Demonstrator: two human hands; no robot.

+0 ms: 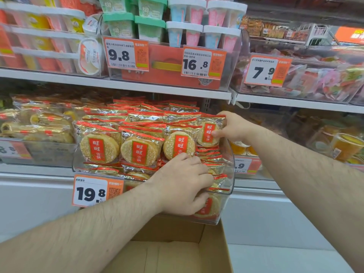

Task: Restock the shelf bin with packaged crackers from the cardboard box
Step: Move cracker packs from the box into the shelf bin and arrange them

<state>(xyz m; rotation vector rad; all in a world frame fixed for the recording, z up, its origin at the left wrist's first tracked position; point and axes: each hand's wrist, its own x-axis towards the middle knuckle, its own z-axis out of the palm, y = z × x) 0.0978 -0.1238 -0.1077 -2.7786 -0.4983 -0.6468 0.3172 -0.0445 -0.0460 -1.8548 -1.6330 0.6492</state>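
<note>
A clear plastic shelf bin (229, 186) on the middle shelf is packed with several cracker packs (137, 148), each a round sesame cracker in clear wrap with a red label. My right hand (234, 128) pinches the rightmost upright pack (208, 133) at the bin's right side. My left hand (185, 184) reaches over the bin's front rim, its curled fingers on packs (218, 180) in the lower right corner. The open cardboard box (177, 251) stands below the bin; the part of its inside that shows holds no packs.
A 19.8 price tag (97, 191) hangs on the bin's front. A neighbouring bin of wrapped cakes (39, 125) sits to the left, jelly cups (342, 144) to the right. The shelf above holds tubs and cups behind price tags (126, 54).
</note>
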